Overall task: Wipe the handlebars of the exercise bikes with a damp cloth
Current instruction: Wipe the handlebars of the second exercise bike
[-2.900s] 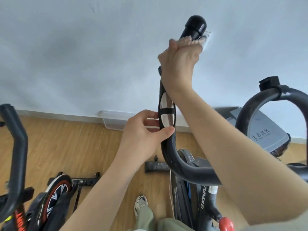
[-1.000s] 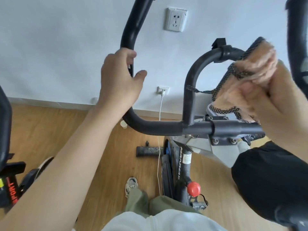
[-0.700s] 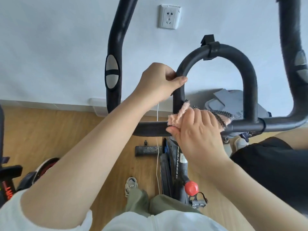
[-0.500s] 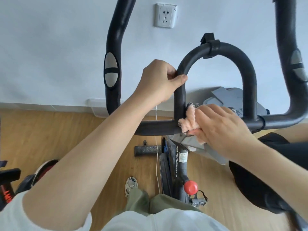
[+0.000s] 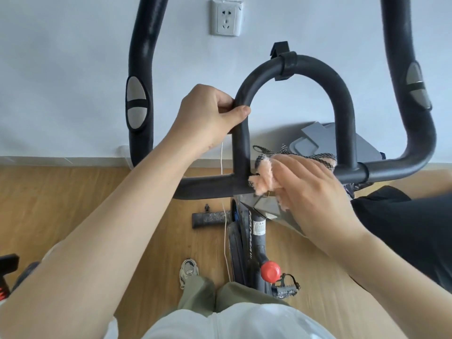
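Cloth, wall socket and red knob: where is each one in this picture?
cloth point(image 5: 265, 178), head view, on its pink fluffy bunch.
wall socket point(image 5: 226, 17), head view, on the middle of its white faceplate.
red knob point(image 5: 270, 271), head view, on its round cap.

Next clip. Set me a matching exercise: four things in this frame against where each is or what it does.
Things: 1 left hand; 2 right hand; 3 wall socket; 4 red knob.
Places: A on the wall; B low on the bike frame, by the pedal; C grips the loop bar on its left side; D holds the pink cloth on the crossbar.
Pairs: 1-C; 2-D; 3-A; 4-B.
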